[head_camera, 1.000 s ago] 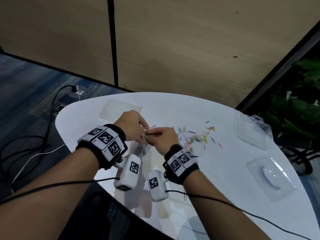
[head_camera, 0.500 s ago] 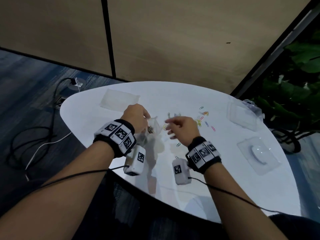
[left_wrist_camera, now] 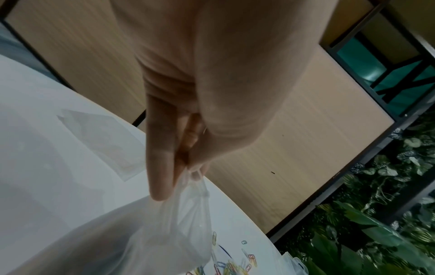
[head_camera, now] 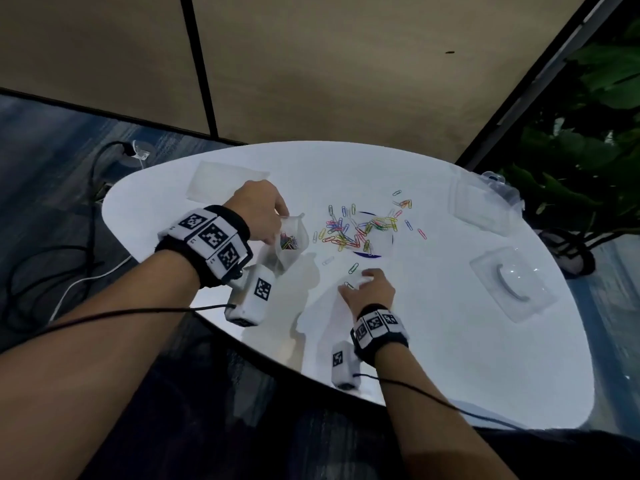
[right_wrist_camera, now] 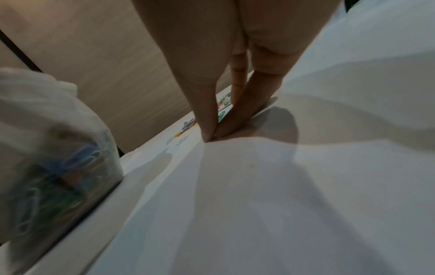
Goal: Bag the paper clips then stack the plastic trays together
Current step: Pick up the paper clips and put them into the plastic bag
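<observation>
clear plastic forms the bag [head_camera: 287, 242], which the left hand [head_camera: 258, 211] pinches at its rim and holds up over the left part of the white table [head_camera: 450, 341]; a small bunch of coloured clips lies in its bottom. head view: the bagging step is in hand and far from done, since most of the paper clips [head_camera: 360, 232] lie scattered at the table centre, just right of the bag. the right hand [head_camera: 369, 289] is down at the near edge of the scatter, fingertips together on the surface over a pale stray clip; whether the clip is actually gripped cannot be told. two plastic trays sit well apart on the right, one far [head_camera: 479, 206] and one near [head_camera: 512, 285]; a flat clear sheet [head_camera: 225, 178] lies far left. stacking is not begun.

left wrist view: the fingers [left_wrist_camera: 162, 167] and thumb clamp the gathered bag rim [left_wrist_camera: 188, 214]. loose clips show beyond it on the table.

right wrist view: thumb and fingers [right_wrist_camera: 207, 115] meet at the tabletop in a pinch; no clip is visible between them. the bag stands at left with clips inside.

judgement: the next move calls for lifting the pinched clip clear, carrying it left, and dropping it through the bag mouth, which must be kept open.

room: tan wall panels, dark carpet with cables at left, green plants at right.
</observation>
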